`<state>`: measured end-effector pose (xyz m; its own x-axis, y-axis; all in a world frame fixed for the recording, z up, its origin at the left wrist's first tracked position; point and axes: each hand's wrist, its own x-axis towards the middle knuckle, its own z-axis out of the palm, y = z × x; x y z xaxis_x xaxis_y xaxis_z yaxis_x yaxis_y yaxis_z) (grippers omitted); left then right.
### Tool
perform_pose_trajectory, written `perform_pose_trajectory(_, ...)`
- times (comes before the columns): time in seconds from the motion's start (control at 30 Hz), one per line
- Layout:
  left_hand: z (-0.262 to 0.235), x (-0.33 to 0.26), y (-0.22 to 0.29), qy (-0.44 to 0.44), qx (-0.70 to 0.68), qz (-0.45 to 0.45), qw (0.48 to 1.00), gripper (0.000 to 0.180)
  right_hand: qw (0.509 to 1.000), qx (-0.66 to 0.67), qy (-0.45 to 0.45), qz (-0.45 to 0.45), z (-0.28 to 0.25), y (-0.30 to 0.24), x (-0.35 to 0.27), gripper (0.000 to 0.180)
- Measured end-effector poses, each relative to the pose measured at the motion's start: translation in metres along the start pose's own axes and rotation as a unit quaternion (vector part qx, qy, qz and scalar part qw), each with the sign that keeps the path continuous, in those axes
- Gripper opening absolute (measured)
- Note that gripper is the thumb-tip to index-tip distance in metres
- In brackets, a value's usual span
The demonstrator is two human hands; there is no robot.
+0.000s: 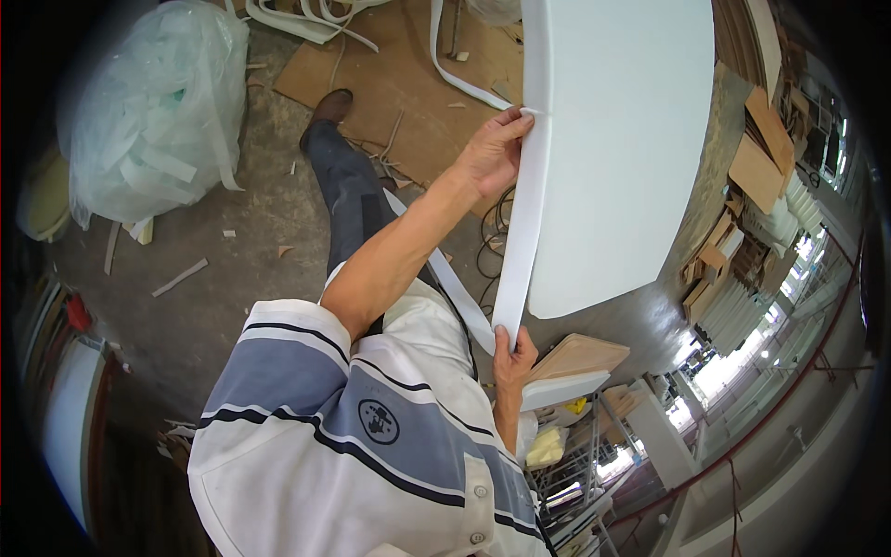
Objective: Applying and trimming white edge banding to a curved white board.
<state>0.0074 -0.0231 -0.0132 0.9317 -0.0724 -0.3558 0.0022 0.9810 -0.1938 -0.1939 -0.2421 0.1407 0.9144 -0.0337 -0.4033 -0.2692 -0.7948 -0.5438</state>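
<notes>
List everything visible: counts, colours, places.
Long flat strip: one, white, in both hands
Round-cornered panel: one, white, right of strip
Clear plastic bag: one, whitish, upper left
Curled strips: several, white, top
Flat sheet: one, brown, upper centre
Rounded flat board: one, tan, below panel
Flat wooden pieces: several, brown, right
Smaller clutter: uncounted, mixed, right
Striped shirt: one, white and blue, bottom
Shoe: one, brown, upper left
Left hand: one, bare, centre
Right hand: one, bare, lower centre

The long, flat white strip (518,232) and smooth, round-cornered white panel (622,167) are plain; the buttoned white fabric shirt (260,483) carries blue-grey bands edged with black and white stripes.
</notes>
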Motion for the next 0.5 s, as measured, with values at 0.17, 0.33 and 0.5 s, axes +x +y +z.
perform_pose_trajectory(0.17, 0.012, 0.000, 0.000, 0.002, -0.018, 0.020, 1.000, 0.021, 1.000, 0.009, 0.003, -0.009, 0.000, 0.007, -0.002, 0.020)
perform_pose_trajectory(0.33, 0.006, 0.010, 0.001, 0.001, 0.013, 0.006, 1.000, 0.023, 1.000, 0.002, -0.001, 0.005, 0.001, 0.002, -0.003, 0.016)
perform_pose_trajectory(0.5, 0.009, 0.013, 0.010, 0.022, 0.130, 0.053, 0.990, 0.022, 1.000, 0.014, 0.012, -0.007, 0.013, 0.002, 0.007, 0.024)
